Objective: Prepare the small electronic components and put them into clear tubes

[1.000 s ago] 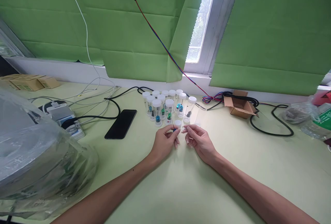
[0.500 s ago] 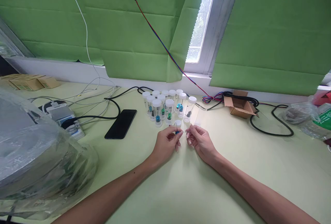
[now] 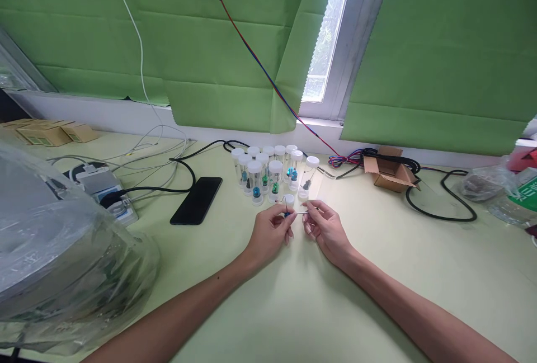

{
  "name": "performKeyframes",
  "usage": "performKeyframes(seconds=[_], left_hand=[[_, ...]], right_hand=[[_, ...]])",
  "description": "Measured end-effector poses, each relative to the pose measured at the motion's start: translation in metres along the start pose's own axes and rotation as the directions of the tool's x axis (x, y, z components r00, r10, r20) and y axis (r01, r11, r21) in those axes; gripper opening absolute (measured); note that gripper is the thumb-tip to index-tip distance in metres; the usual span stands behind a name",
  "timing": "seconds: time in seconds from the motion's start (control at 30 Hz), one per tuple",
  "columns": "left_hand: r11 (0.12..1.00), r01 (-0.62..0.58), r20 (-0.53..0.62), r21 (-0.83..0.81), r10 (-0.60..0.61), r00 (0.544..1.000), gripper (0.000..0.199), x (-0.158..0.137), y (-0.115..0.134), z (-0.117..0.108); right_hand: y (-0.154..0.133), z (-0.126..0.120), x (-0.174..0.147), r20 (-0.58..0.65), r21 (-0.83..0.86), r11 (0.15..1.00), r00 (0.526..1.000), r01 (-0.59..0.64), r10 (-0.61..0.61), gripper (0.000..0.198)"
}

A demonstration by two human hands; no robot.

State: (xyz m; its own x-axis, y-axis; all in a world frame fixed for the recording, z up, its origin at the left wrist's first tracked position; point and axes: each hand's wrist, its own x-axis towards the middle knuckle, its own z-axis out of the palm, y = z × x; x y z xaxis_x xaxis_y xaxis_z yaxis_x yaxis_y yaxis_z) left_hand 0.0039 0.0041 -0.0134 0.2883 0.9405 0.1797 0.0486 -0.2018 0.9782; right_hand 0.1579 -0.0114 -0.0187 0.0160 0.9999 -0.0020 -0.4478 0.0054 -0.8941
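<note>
My left hand point(image 3: 272, 231) pinches a small dark-blue part point(image 3: 287, 215) with a thin bent dark wire point(image 3: 285, 201) rising from it. My right hand point(image 3: 326, 230) is closed on a thin pale rod point(image 3: 301, 213), which spans the short gap to the left fingertips. Whether the rod's tip enters the blue part is too small to tell. Just beyond the fingers sit a white cap point(image 3: 288, 199) and several clear tubes with white caps point(image 3: 254, 184), standing upright, with blue, green or dark pieces inside. One tube point(image 3: 309, 174) at the right end leans slightly.
A black phone point(image 3: 196, 201) lies left of the tubes. Farther left are a power strip with plugs point(image 3: 117, 206) and a large plastic-wrapped object point(image 3: 62, 257). An open cardboard box point(image 3: 388, 175) and black cable point(image 3: 444, 217) lie at the right, near a plastic bottle point(image 3: 514, 201).
More of the pale rod shows between my hands now. My right fingers have shifted slightly, while my left hand stays almost where it was.
</note>
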Motion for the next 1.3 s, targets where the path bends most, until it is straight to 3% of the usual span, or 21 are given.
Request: performKeyframes(seconds=[0.8, 1.07, 1.3], left_hand=[[0.999, -0.02, -0.03, -0.026, 0.02, 0.999, 0.026, 0.0009, -0.0002, 0.0001], [0.999, -0.014, -0.024, 0.032, 0.014, 1.0, 0.024, 0.0015, -0.0018, -0.001], [1.0, -0.009, -0.034, 0.018, 0.01, 0.999, 0.024, 0.0027, -0.0015, -0.0006]], right_hand=[[0.0, 0.0019, -0.0007, 0.001, -0.056, 0.998, 1.0, 0.003, -0.003, 0.034], [0.0005, 0.0025, -0.0016, 0.002, -0.088, 0.996, 1.0, -0.001, 0.001, 0.033], [0.0012, 0.0008, -0.0017, 0.026, -0.058, 0.997, 0.999, 0.047, -0.046, 0.028]])
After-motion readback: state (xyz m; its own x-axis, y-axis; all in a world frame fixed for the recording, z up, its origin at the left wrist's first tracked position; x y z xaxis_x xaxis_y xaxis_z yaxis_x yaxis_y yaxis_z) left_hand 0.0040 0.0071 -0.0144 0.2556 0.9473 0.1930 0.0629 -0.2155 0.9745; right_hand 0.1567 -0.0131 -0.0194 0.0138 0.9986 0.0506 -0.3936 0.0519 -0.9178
